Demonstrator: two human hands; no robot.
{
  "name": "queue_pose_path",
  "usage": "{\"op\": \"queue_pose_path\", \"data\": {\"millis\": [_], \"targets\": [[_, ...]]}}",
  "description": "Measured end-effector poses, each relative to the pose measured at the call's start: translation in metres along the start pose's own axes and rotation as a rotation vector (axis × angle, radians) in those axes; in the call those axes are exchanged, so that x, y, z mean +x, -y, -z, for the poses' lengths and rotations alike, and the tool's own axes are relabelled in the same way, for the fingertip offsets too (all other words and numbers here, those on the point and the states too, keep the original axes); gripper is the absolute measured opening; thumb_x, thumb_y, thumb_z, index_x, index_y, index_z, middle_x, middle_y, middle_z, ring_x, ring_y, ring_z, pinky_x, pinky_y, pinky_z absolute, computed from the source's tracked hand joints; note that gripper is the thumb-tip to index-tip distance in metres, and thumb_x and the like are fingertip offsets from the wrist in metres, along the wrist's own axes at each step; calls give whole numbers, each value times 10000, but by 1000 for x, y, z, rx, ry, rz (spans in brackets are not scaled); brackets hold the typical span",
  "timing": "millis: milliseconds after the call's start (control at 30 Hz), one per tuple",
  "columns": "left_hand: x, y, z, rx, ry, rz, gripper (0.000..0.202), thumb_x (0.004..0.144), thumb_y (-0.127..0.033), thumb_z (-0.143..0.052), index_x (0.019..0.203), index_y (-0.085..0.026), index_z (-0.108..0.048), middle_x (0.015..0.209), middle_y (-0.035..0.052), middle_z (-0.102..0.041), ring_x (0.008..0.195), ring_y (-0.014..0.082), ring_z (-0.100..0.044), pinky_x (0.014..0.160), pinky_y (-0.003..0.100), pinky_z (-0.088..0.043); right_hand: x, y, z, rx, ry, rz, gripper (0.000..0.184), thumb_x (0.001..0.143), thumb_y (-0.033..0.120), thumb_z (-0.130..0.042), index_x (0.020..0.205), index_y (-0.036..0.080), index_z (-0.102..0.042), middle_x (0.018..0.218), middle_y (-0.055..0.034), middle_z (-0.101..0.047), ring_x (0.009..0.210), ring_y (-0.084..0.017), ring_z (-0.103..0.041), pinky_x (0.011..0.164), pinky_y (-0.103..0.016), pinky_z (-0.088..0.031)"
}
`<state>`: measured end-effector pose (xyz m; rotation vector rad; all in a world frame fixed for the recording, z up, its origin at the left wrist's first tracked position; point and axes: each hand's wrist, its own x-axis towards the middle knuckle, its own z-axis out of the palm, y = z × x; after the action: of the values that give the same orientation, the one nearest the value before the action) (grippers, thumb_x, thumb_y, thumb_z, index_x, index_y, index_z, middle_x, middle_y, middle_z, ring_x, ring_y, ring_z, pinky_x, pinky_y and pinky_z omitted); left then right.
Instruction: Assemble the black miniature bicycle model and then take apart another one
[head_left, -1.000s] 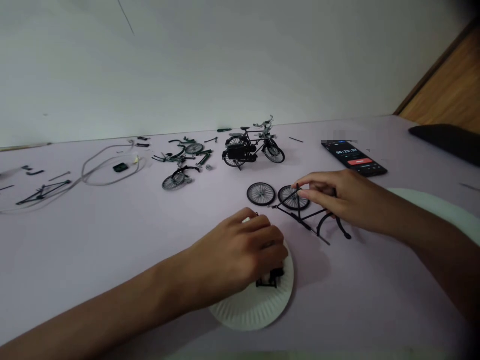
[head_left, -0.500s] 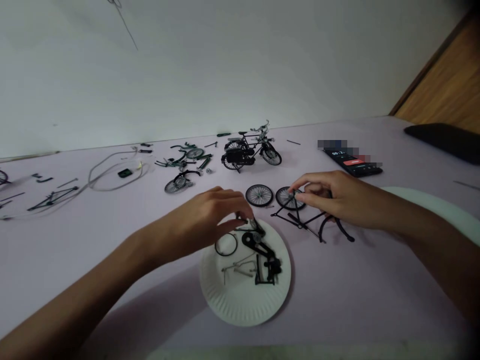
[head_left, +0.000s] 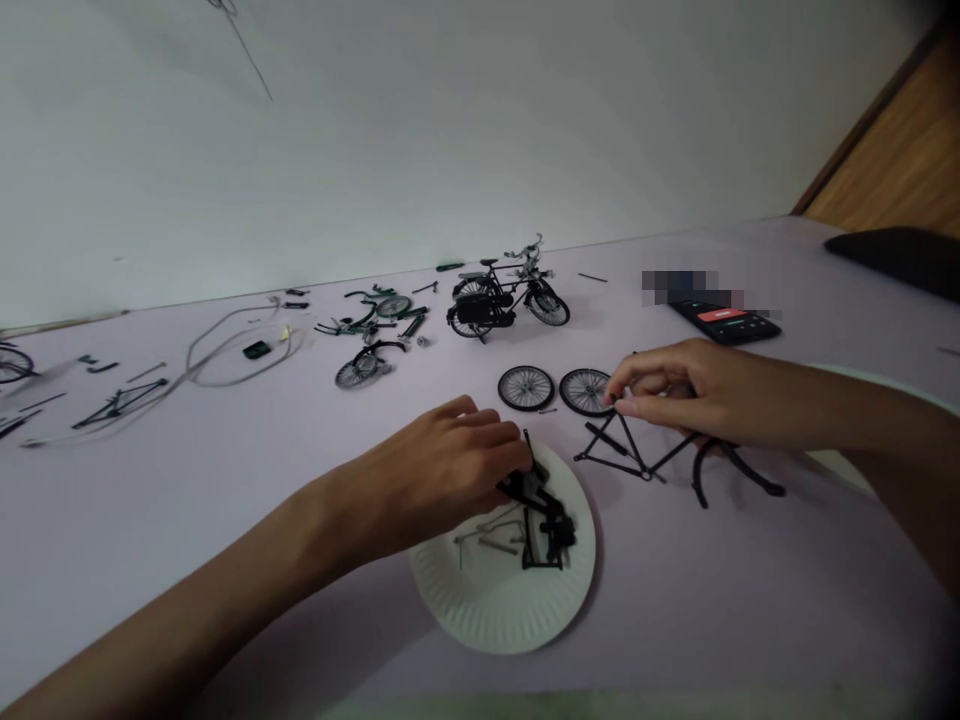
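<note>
My right hand [head_left: 671, 395] pinches a black miniature bicycle frame [head_left: 634, 440] at its top corner, holding it tilted with a curved mudguard [head_left: 739, 465] at its right end. Two spoked model wheels lie behind it, one left [head_left: 526, 388] and one nearer my fingertips [head_left: 585, 391]. My left hand [head_left: 480, 455] reaches over the far part of a white paper plate [head_left: 499, 625], its fingers bent together among black bicycle parts [head_left: 551, 525]. What those fingertips grip is hidden. Thin grey pieces [head_left: 491, 535] also lie on the plate.
An assembled model bicycle [head_left: 510, 300] stands near the wall. Left of it are green bicycle parts [head_left: 382, 305], a looped cable [head_left: 217, 380] and a loose frame [head_left: 120, 403]. A phone [head_left: 731, 318] lies at the back right, with a second plate [head_left: 836, 462] partly behind my right arm.
My right hand has moved right with the frame, away from the wheel it overlapped. My left hand has come further over the plate, covering the thin ring seen before. The view has shifted slightly.
</note>
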<state>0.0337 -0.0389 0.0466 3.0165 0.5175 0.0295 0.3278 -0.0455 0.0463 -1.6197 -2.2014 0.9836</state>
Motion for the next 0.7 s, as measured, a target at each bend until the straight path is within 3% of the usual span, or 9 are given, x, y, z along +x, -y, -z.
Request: {"op": "queue_pose_path", "data": {"millis": [200,400,567,700], "targets": [[-10,-5,7,1,-61,14,153,1000,-190,-477,1055,-169,-619,992,79,-673,929,191,-631,868,354,-465,-15,7,12,-4,138,31,247,853,510,-615,926,300,-723,636,13,-615,486,-138,-495,420,-235,-383],[-11,-36,3,-11,-7,38,166,969,-254,-531,1090,-155,-587,1076,93,-632,941,236,-593,836,408,-471,-25,11,21,106,288,-94,280,825,552,-641,913,301,-731,673,9,-665,458,-130,-541,382,-235,-430],[-12,-54,-9,11,-44,4,201,942,-49,-438,1028,-147,-591,1026,105,-631,844,221,-581,752,395,-473,-25,-2,25,68,290,-36,308,842,544,-636,980,286,-732,608,6,-596,475,-131,-507,420,-241,-411],[-31,-46,-1,-132,-91,21,194,968,-92,-460,1065,-166,-611,1107,116,-644,985,214,-615,832,350,-511,-26,-2,30,35,238,-9,309,816,538,-666,975,282,-732,587,12,-567,492,-135,-489,430,-237,-391]]}}
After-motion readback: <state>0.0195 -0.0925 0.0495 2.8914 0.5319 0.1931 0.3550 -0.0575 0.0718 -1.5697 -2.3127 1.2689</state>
